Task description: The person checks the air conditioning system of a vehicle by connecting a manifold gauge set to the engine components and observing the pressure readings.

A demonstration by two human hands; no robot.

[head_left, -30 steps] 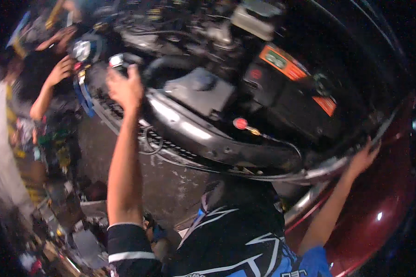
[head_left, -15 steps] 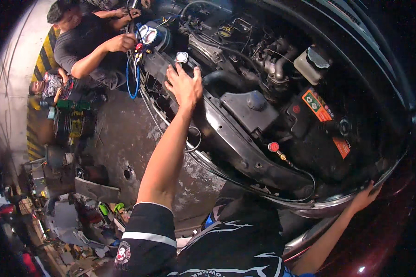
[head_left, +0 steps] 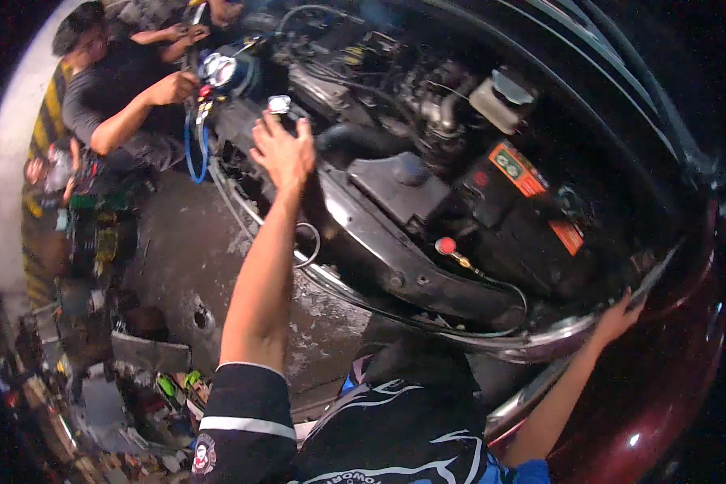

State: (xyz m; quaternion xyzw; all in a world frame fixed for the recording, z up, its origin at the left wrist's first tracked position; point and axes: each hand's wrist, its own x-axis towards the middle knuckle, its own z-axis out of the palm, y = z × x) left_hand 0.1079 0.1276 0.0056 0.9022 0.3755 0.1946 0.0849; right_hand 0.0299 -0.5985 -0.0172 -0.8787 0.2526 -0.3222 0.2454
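My left hand (head_left: 284, 155) is open, its fingers spread over the black front crossmember (head_left: 343, 206) of a car's engine bay. Its fingertips are just short of a silver radiator cap (head_left: 279, 104). On the right, my right hand (head_left: 615, 321) rests on the edge of the dark red fender (head_left: 661, 355), fingers stretched over the rim with nothing seen in them. Between my hands lie a black plastic reservoir with a round cap (head_left: 411, 171), a battery with orange labels (head_left: 518, 168), and a small red-faced gauge (head_left: 445, 245) on a thin hose.
At the far left, a co-worker's hand (head_left: 172, 87) is beside a gauge set (head_left: 218, 69) with a blue hose (head_left: 195, 152). A whitish fluid tank (head_left: 500, 103) sits farther back. Tools and parts (head_left: 121, 411) litter the floor at lower left.
The whole view has shifted, so the engine bay sits farther left in the picture. Both my hands keep their places on the car. The co-worker's hand stays by the gauge set.
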